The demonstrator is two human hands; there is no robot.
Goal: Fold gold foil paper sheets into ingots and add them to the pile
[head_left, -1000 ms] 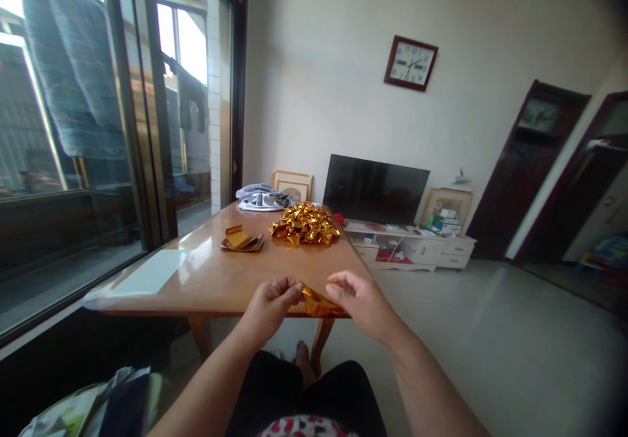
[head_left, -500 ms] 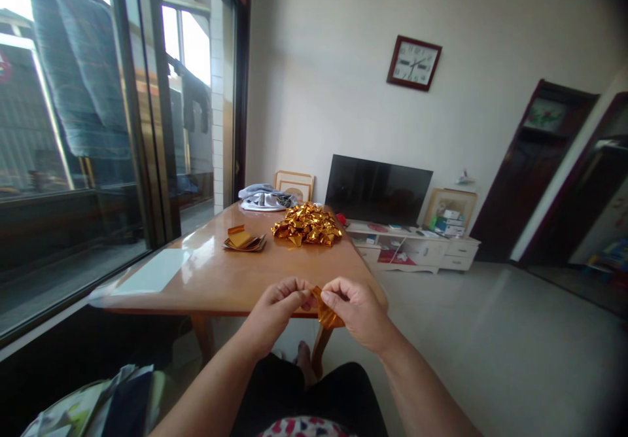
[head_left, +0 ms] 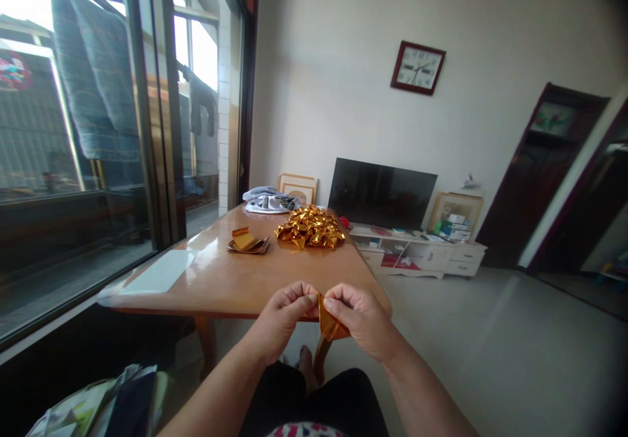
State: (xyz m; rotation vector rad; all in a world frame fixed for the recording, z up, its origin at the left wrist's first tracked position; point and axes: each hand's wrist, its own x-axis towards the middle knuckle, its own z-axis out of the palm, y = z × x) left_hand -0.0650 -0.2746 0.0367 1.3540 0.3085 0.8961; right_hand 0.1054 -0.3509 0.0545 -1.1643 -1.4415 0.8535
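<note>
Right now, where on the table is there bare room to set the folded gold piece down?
Bare wood on the table between the white sheet and the near right edge. Crowded farther back: flat foils, gold pile, cloth.

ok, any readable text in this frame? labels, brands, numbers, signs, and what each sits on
Nothing can be quoted.
Wall clock: numerals ring the dial, too small to read.
Round red sign outside the window: blurred, illegible.
Boxes on the TV cabinet: print too small.
Gold foil piece pinched between left hand and right hand: no print visible.
Gold foil pile on the table: no print visible.
</note>
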